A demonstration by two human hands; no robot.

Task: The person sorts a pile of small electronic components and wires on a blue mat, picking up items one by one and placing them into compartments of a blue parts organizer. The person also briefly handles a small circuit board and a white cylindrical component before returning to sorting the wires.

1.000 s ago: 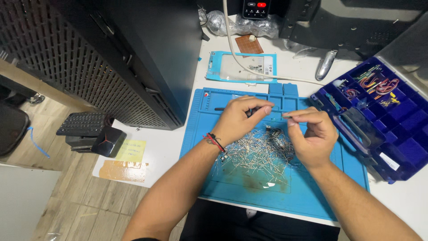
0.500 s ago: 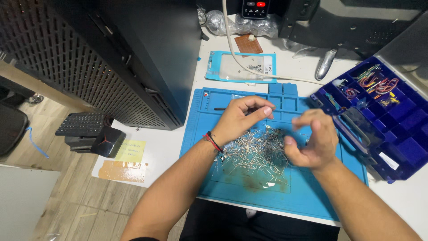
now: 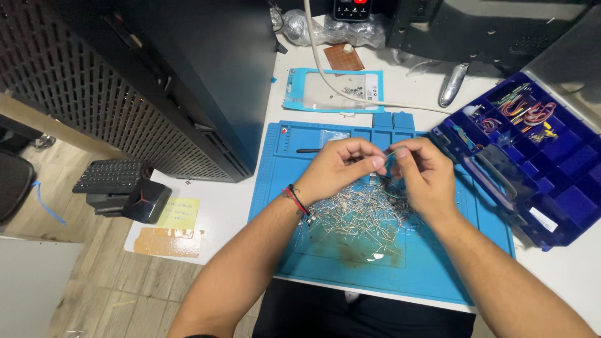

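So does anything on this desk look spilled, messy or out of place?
Yes: a loose heap of thin metal wire pieces lies scattered over the blue work mat, under both hands. A brownish stain marks the mat just below the heap. The compartment box beside it looks orderly.

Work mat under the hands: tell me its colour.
The work mat is light blue, with a brownish stain near its middle; the head view shows it.
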